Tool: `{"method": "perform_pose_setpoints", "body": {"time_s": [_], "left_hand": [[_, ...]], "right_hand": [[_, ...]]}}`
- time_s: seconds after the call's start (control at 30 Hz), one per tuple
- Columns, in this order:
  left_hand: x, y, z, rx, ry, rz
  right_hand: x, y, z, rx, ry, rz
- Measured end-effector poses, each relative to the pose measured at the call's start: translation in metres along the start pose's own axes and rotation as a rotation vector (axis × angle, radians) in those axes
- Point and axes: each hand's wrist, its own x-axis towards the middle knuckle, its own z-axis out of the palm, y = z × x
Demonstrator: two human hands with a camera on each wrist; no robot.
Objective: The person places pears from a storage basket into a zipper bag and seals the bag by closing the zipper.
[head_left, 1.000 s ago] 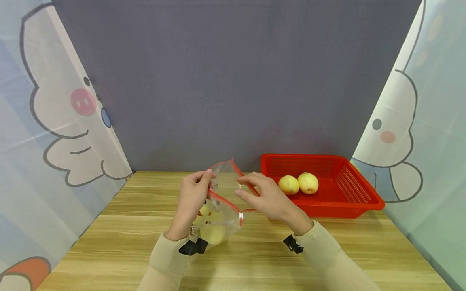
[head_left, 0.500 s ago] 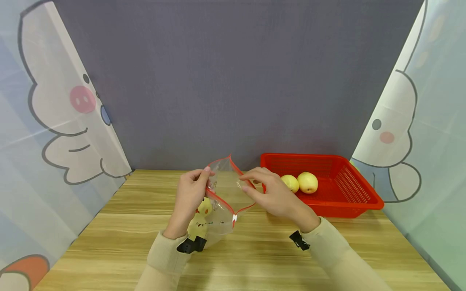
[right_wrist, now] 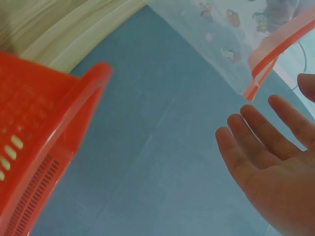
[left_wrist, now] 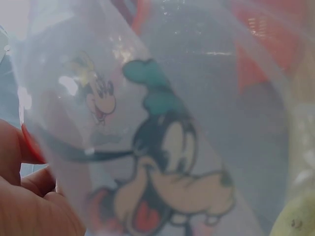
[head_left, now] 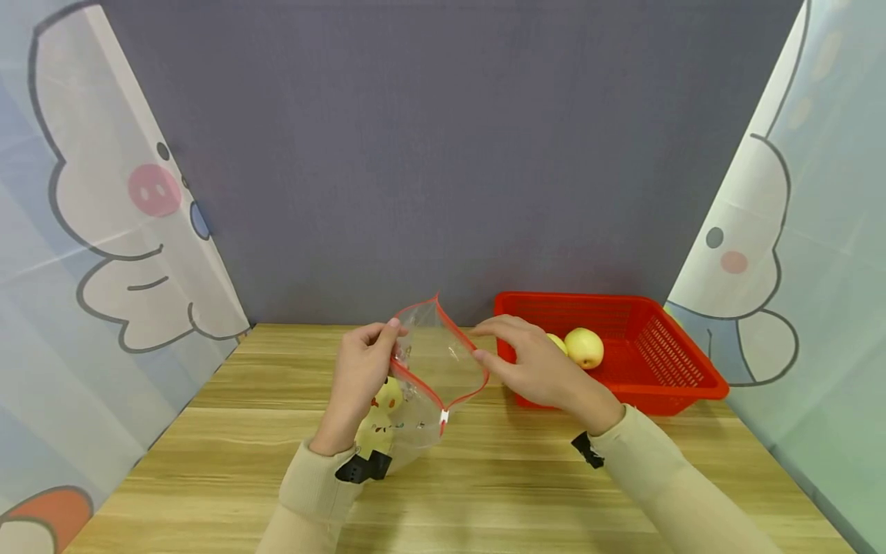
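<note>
Pinched between the thumb and fingers of my left hand [head_left: 363,368] is the red rim [head_left: 419,382] of a clear zip bag [head_left: 415,419]; my right hand [head_left: 538,368] holds nothing, its fingers extended, the thumb tip close to the rim's right side, and I cannot tell whether it touches. The bag is at the middle of the scene, just in front of me and over the table [head_left: 221,477], its mouth gaping; a white slider [head_left: 444,416] sits at the near corner of the rim; yellow fruit [head_left: 374,440] shows through the film, low and beside my left wrist, though how many pieces I cannot say. Close up from the left wrist, a cartoon dog [left_wrist: 170,172] in a green hat is printed on the film.

To the right, partly behind my right hand, stands a red basket [head_left: 651,401] with slotted sides; inside it lie a pale yellow fruit [head_left: 584,348] and, just beside it, a second fruit [head_left: 556,344], mostly hidden by my hand. My sleeves are cream, a black strap at each wrist; a dark grey backdrop [head_left: 443,154] rises behind the wood-grained table.
</note>
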Motion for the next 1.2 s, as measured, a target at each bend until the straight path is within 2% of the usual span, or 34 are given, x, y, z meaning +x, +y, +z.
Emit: {"method": "perform_pose_setpoints", "body": {"time_s": [0.33,0.77,1.2], "left_hand": [[0.001,0.000,0.000,0.003,0.000,-0.004],[-0.001,0.003,-0.001,0.022,0.005,-0.007],[-0.001,0.003,-0.002,0.016,0.004,-0.012]], "right_hand": [[-0.001,0.007,-0.011,-0.132,-0.048,0.095],[0.006,0.018,-0.019,-0.248,-0.076,0.134],[0.012,0.041,-0.023,-0.247,-0.193,0.258]]}}
